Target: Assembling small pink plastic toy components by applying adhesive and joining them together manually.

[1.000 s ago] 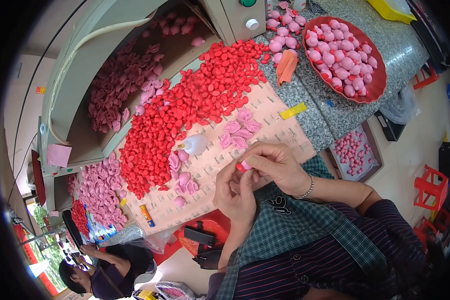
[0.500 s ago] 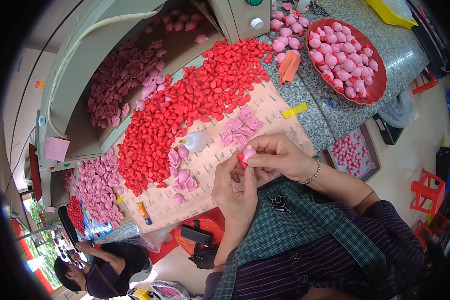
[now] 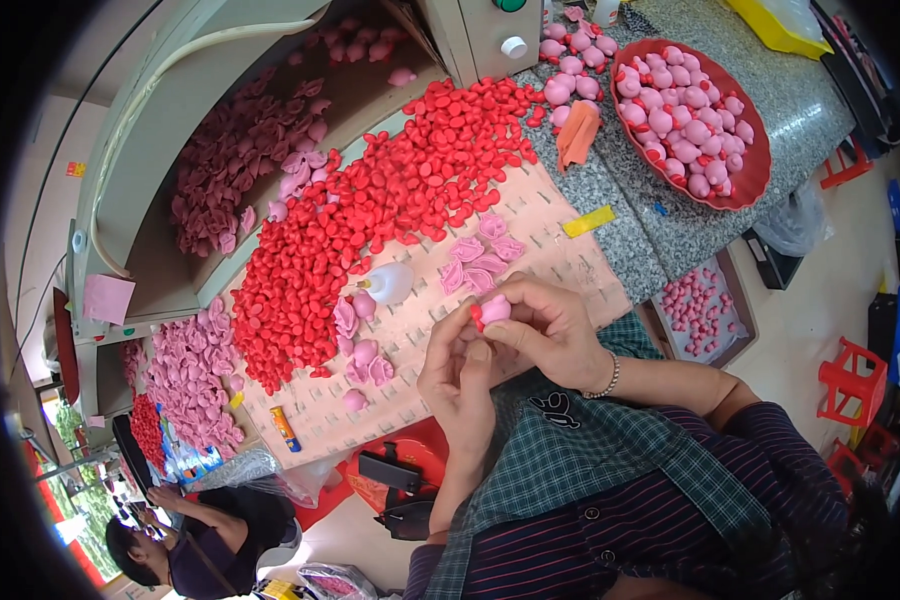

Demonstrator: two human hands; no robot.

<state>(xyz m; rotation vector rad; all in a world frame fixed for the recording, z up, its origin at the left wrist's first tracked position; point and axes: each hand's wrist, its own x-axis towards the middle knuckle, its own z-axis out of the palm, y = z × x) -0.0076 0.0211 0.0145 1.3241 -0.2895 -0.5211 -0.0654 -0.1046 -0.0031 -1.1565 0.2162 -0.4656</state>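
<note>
Both hands meet over the near edge of the peach mat. A small round pink figure with a red piece at its side is pinched between the thumb and fingers of my right hand. My left hand has its fingers curled closed at the red side of the figure, its index fingertip against the red piece. On the mat beyond lie several pink petal-like pieces. A white squeeze bottle lies beside more pink pieces and balls.
A large heap of red pieces spreads along the mat's far side, before a grey cabinet holding pink pieces. At right, a red bowl of finished-looking pink figures stands on the granite counter. A person works at lower left.
My left thumb and fingers have shifted slightly down and left around the figure. The pink figure has turned a little in my right hand's pinch, and its red piece shows more clearly.
</note>
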